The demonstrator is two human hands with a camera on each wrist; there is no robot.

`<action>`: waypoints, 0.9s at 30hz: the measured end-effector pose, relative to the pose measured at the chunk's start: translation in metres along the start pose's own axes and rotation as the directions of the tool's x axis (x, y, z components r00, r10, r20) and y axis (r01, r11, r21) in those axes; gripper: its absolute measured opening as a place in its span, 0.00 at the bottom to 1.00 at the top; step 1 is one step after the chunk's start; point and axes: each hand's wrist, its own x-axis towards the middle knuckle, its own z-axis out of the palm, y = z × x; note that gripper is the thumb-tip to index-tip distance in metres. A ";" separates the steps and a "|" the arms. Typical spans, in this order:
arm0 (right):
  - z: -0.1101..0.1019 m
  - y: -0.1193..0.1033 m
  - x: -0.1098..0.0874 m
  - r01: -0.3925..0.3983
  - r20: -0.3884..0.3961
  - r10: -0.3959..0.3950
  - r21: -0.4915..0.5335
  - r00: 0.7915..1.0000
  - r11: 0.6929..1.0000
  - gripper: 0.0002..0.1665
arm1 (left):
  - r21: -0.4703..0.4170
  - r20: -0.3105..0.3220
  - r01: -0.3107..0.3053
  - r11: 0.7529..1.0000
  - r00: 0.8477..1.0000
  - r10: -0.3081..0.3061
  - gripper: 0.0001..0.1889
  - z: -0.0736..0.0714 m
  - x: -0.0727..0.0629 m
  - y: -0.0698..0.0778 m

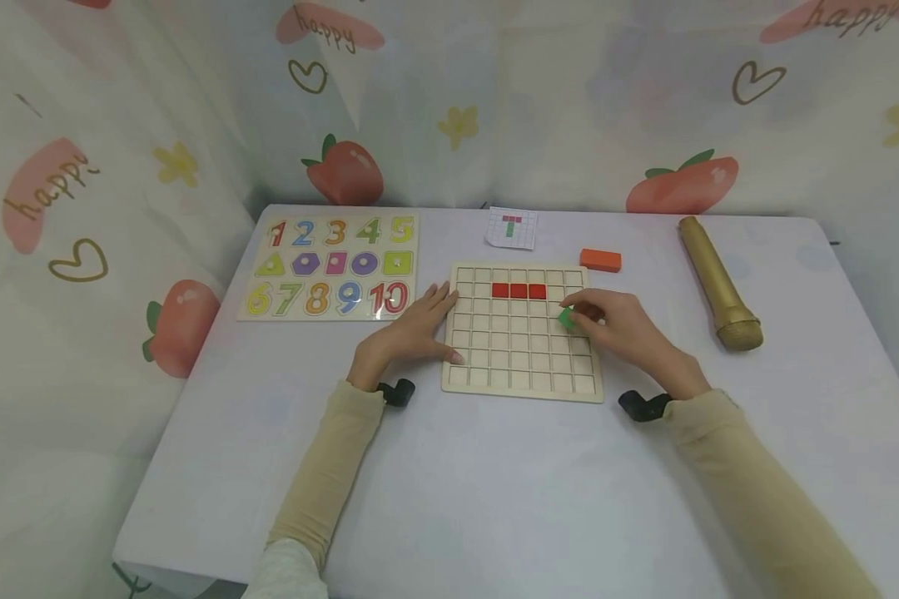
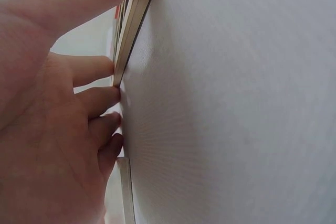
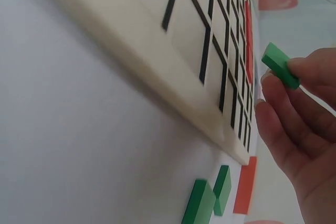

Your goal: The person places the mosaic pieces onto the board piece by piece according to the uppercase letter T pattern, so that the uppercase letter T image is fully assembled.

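A square wooden grid board [image 1: 499, 359] lies on the table, with three red tiles [image 1: 519, 290] in a row near its far side. Along the board's left edge rests my left hand [image 1: 410, 331], fingers extended and thumb over the near-left corner area. Between thumb and fingers, my right hand [image 1: 620, 329] pinches a small green tile [image 3: 281, 65], held tilted above the right side of the board. Two more green tiles [image 3: 222, 190] lie on the table beside the board in the right wrist view; in the head view the right hand hides them.
A card with a T pattern [image 1: 511, 229] lies behind the board, and an orange block [image 1: 600, 260] at its far-right corner. Left stands a number-and-shape puzzle board [image 1: 327, 283]. A gold microphone-shaped object [image 1: 719, 287] lies right. Printed curtains [image 1: 554, 108] border the table.
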 end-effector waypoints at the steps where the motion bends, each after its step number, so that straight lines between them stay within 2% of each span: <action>1: 0.001 -0.002 0.001 -0.001 -0.001 0.001 0.006 1.000 1.000 0.14 | 0.001 -0.001 0.000 1.000 1.000 0.000 0.60 0.000 0.000 0.000; 13: 0.014 -0.011 0.017 -0.004 0.013 0.003 0.064 1.000 0.998 0.15 | 0.010 -0.007 -0.001 1.000 1.000 0.001 0.60 0.003 0.003 -0.003; 27: 0.026 -0.021 0.029 -0.060 0.055 0.055 0.081 0.997 0.995 0.20 | 0.007 -0.014 -0.009 1.000 1.000 0.009 0.61 0.004 0.003 -0.004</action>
